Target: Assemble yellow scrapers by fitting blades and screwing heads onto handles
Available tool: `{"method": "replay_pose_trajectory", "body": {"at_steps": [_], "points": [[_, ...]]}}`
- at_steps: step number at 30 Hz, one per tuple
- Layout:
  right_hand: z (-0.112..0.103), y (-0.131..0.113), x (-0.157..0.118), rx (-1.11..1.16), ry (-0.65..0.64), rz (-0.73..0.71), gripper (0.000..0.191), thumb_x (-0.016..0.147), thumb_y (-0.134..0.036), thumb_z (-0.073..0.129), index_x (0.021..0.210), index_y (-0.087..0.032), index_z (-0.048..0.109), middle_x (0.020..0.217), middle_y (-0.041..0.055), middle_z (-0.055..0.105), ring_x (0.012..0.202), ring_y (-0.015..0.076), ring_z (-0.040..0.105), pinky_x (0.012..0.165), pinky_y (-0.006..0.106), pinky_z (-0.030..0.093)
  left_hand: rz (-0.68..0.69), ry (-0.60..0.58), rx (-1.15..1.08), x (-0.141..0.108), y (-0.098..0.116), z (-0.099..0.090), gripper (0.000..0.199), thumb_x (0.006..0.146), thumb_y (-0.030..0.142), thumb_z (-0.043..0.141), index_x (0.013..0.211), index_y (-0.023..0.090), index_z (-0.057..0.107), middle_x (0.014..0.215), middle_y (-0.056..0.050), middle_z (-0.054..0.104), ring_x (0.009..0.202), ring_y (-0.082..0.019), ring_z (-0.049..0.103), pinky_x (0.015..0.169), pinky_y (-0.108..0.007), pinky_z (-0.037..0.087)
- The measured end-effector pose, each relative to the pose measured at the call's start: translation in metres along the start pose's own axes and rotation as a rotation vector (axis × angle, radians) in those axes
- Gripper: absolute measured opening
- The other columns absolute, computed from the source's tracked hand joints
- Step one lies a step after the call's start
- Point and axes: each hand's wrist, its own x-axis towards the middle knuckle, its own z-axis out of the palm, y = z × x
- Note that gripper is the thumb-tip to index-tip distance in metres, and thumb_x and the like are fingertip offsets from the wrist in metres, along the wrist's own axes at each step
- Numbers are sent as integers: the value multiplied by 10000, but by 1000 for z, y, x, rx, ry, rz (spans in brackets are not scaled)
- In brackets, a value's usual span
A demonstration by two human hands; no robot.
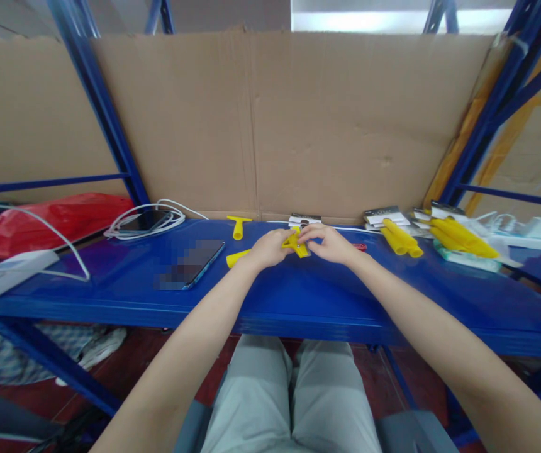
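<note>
Yellow piece [302, 250] in hands [270, 248], packaging labels [384, 214] illegible

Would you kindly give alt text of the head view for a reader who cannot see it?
A seated person's left hand holds a yellow piece at a blue table while the right hand touches it. A phone lies to the left; more yellow pieces are on both sides, before a cardboard panel.

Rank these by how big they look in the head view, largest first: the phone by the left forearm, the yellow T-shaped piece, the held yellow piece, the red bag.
1. Red bag
2. Phone
3. Yellow T-shaped piece and held yellow piece: too alike to rank; the held one is partly covered.
</note>
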Motion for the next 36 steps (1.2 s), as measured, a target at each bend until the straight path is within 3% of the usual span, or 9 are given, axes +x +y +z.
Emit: {"method": "replay_pose_trajectory", "body": {"at_steps": [7,11,14,16,19,28,36], "points": [[0,3,3,23,138,107,274,678,-47,475,862,-186,624,1011,79,615,989,198,576,908,406,437,-11,95,73,-2,3,-1,476,773,126,580,1242,181,526,1231,-84,599,1139,-219,550,976,-339,418],[2,0,5,221,193,481,253,690,-67,506,917,-175,530,975,69,610,798,164,615,770,376,511,-25,95,84,-2,3,-1,478,780,140,579,1254,173,519,1247,-90,587,1142,-226,548,972,-341,422],[2,-8,7,521,126,774,241,759,-130,545,981,-187,470,794,24,632,607,129,611,609,305,533,-20,87,83,-2,4,0,461,780,136,575,1238,160,532,1240,-93,592,1137,-224,551,973,-330,419],[2,-13,7,706,53,862,277,781,-138,560,1030,-188,447,677,2,630,541,130,606,542,273,525,-9,84,80,-2,4,1,441,782,139,571,1222,147,543,1225,-101,600,1125,-225,558,969,-328,420],[2,-19,7,863,13,901,315,779,-79,552,1057,-179,446,628,-3,638,508,125,603,501,243,510,3,86,73,-1,3,2,409,788,150,566,1197,142,556,1204,-103,611,1104,-226,571,958,-338,427],[6,-14,7,920,165,955,323,747,12,526,1007,-175,480,645,-2,644,521,118,604,481,222,488,10,38,82,-3,0,6,512,814,229,557,1311,177,444,1220,-114,591,1138,-239,542,955,-368,423],[1,2,2,926,215,975,265,756,16,512,930,-183,523,677,4,642,572,111,602,490,212,493,115,-117,119,-5,1,4,600,814,119,507,1374,286,367,1213,-68,548,1100,-208,552,948,-347,418]]}}
